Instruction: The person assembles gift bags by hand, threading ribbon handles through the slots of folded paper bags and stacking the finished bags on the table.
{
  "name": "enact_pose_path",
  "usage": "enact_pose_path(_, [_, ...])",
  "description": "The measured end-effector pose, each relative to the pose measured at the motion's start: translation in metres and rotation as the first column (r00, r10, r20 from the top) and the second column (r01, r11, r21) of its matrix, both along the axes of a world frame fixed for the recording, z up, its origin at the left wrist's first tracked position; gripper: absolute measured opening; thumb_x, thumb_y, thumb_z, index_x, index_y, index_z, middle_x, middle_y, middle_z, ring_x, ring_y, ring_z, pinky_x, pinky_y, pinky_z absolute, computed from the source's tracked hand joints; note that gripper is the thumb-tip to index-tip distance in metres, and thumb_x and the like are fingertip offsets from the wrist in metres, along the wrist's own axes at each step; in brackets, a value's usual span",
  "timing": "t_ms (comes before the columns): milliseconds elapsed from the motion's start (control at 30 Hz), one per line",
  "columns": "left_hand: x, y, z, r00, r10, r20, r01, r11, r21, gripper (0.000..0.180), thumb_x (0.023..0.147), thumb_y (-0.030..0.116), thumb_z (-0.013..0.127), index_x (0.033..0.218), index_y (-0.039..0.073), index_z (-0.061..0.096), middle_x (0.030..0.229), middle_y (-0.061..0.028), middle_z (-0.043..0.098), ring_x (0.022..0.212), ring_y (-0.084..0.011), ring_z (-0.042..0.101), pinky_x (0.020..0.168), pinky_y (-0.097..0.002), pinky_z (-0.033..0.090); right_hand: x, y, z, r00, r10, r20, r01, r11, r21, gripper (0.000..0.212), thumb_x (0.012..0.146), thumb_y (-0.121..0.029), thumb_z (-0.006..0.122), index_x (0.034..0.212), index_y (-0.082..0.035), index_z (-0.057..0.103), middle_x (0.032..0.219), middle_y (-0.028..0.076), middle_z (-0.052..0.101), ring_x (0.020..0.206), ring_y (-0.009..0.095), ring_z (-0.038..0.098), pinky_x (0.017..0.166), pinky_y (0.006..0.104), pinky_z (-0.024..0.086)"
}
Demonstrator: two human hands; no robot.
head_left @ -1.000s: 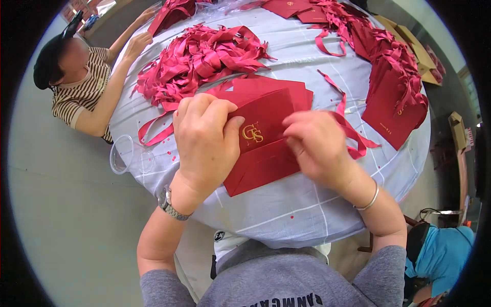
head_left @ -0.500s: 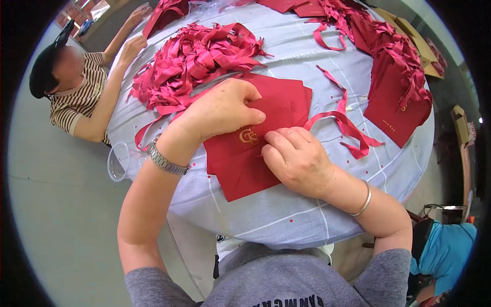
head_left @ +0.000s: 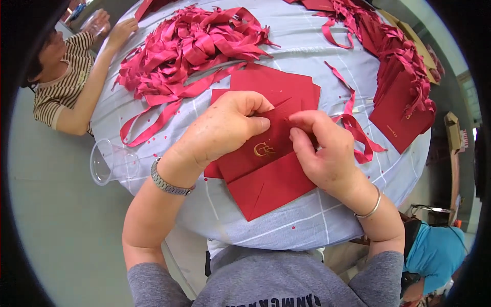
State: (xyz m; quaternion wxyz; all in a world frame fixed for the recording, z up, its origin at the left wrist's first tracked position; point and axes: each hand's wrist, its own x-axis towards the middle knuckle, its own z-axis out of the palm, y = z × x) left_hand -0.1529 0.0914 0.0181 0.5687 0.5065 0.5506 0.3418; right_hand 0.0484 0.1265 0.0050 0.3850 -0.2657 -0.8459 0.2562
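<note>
A folded-flat red paper bag (head_left: 273, 138) with a gold emblem lies tilted on a small stack of red paper bags (head_left: 266, 77). Its lower part (head_left: 273, 187) shows creases running to the corner. My left hand (head_left: 230, 123), with a metal watch at the wrist, pinches the bag near its upper edge between thumb and fingers. My right hand (head_left: 327, 148), wearing a bangle, is at the bag's right side. Its index finger and thumb are curved with a small gap between the tips, and a tiny red speck shows at the index fingertip. The other fingers are curled.
A heap of red ribbons (head_left: 189, 51) lies beyond the stack. Loose ribbon (head_left: 353, 128) is to the right, near ribboned red bags (head_left: 396, 120). A clear plastic cup (head_left: 110, 161) tips at the left edge. Small red dots dot the cloth. Another person (head_left: 66, 87) sits left.
The top bag has shifted right and toward me, showing more of its creased lower part. My right hand has moved right and up, its thumb and index finger now apart. The view has shifted slightly.
</note>
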Motion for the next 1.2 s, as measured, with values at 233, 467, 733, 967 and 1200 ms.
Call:
enact_pose_path(233, [0.0, -0.005, -0.002, 1.0, 0.001, -0.032, 0.001, 0.999, 0.049, 0.02, 0.087, -0.004, 0.056, 0.107, -0.002, 0.061, 0.098, 0.0004, 0.064, 0.09, -0.0057, 0.057, 0.079, -0.0228, 0.047, -0.004, 0.0, 0.0, 0.997, -0.051, 0.064, 0.041, 0.988, 0.146, 0.014, 0.07, 0.003, 0.065, 0.082, -0.003, 0.061, 0.07, 0.011, 0.061, 0.06, 0.028, 0.063, 0.054, 0.0355, 0.049])
enact_pose_path(467, [0.007, -0.01, -0.009, 0.982, 0.1, -0.158, -0.044, 0.946, 0.322, 0.024, 0.077, 0.006, 0.063, 0.098, -0.005, 0.065, 0.083, -0.0182, 0.069, 0.077, -0.0232, 0.067, 0.071, -0.0343, 0.051, -0.007, -0.001, -0.001, 0.994, -0.077, 0.078, 0.068, 0.991, 0.113, 0.014, 0.07, 0.002, 0.067, 0.08, -0.004, 0.06, 0.068, 0.009, 0.06, 0.058, 0.026, 0.062, 0.052, 0.0344, 0.048])
enact_pose_path(733, [0.01, -0.009, -0.003, 0.962, 0.112, -0.251, -0.047, 0.967, 0.252, 0.018, 0.077, -0.003, 0.065, 0.095, -0.005, 0.063, 0.082, -0.0068, 0.067, 0.079, -0.0103, 0.059, 0.071, -0.0272, 0.049, -0.007, 0.0, -0.002, 0.992, -0.072, 0.099, 0.059, 0.989, 0.134, 0.012, 0.073, -0.001, 0.07, 0.079, -0.005, 0.06, 0.069, 0.009, 0.061, 0.057, 0.023, 0.062, 0.051, 0.0336, 0.047])
enact_pose_path(967, [0.008, -0.011, -0.005, 0.96, 0.095, -0.264, -0.023, 0.964, 0.263, 0.024, 0.079, -0.003, 0.067, 0.102, -0.006, 0.062, 0.088, -0.0047, 0.067, 0.083, -0.0091, 0.059, 0.075, -0.0258, 0.05, -0.01, 0.001, -0.004, 0.987, -0.109, 0.114, 0.105, 0.994, 0.044, 0.009, 0.079, 0.0, 0.069, 0.085, -0.001, 0.062, 0.07, 0.006, 0.063, 0.059, 0.011, 0.06, 0.053, 0.0247, 0.046])
enact_pose_path(1200, [0.009, -0.011, -0.005, 0.977, 0.092, -0.191, -0.049, 0.975, 0.216, 0.025, 0.08, -0.004, 0.067, 0.104, -0.006, 0.062, 0.09, -0.0052, 0.067, 0.085, -0.0091, 0.06, 0.075, -0.026, 0.05, -0.011, 0.001, 0.0, 0.983, -0.135, 0.128, 0.145, 0.987, -0.071, 0.007, 0.081, -0.001, 0.068, 0.086, -0.001, 0.063, 0.071, 0.005, 0.064, 0.06, 0.01, 0.06, 0.053, 0.0245, 0.045])
